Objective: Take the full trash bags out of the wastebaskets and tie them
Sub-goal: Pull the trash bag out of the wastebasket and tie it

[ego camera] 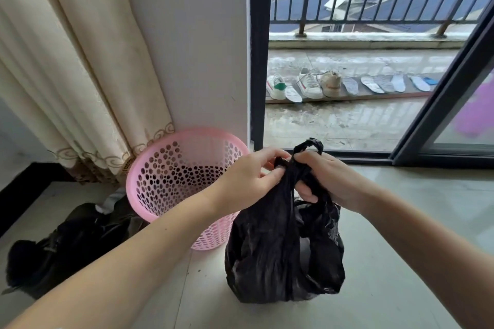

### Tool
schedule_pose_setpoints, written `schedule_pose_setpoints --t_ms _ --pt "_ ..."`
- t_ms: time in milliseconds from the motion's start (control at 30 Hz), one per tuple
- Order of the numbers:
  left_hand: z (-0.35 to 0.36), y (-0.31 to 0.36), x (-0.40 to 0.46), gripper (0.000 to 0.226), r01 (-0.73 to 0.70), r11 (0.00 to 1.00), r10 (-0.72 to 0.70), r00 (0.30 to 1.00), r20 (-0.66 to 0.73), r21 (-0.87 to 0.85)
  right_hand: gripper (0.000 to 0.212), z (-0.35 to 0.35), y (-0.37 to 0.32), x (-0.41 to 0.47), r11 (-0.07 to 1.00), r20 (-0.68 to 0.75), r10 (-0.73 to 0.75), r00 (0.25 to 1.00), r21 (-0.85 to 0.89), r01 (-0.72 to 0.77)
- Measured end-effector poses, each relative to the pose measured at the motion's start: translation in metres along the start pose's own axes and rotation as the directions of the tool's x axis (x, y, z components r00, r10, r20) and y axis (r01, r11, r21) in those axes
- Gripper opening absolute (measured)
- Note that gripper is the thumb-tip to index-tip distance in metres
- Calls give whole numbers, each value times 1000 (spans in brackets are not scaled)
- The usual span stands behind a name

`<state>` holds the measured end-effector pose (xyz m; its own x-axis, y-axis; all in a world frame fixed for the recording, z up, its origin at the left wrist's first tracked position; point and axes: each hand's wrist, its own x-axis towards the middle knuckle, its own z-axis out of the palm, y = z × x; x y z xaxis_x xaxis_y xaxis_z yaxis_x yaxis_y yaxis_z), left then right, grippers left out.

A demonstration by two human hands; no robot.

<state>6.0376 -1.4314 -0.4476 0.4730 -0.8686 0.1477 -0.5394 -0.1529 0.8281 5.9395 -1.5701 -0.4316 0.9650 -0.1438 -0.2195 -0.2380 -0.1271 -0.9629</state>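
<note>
A full black trash bag (283, 254) stands on the tiled floor in front of me. My left hand (248, 181) pinches one gathered handle of the bag at its top. My right hand (320, 179) grips the other handle, whose loop sticks up above my fingers. Just left of the bag stands a pink perforated wastebasket (165, 176), upright, with no bag visible inside. A second black trash bag (66, 246) lies on the floor at the lower left, with something white showing at its top.
A cream curtain (80, 61) hangs behind the wastebasket beside a white wall. An open sliding door (449, 115) leads to a balcony with shoes (307, 85) and insoles in a row, and a railing beyond.
</note>
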Motion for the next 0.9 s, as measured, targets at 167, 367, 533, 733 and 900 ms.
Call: schedule_pose_setpoints --t_ms 167,367,533,733,900 --pt "-2 0 5 16 -21 953 104 959 -262 301 33 3 5 7 1000 -94 14 996 18 -13" --pt "5 -1 4 16 -32 996 -6 913 -409 -86 31 -12 14 9 943 88 146 985 288 -166" --pt "28 -27 -1 67 144 946 -108 985 137 -290 33 -17 19 10 831 98 140 985 530 -170" --pt "30 -35 -1 28 267 875 -273 961 44 -403 44 -21 23 7 810 195 40 980 569 -146" --pt "28 -34 0 33 365 736 -312 930 192 -570 32 -21 26 2 968 262 114 958 188 -166"
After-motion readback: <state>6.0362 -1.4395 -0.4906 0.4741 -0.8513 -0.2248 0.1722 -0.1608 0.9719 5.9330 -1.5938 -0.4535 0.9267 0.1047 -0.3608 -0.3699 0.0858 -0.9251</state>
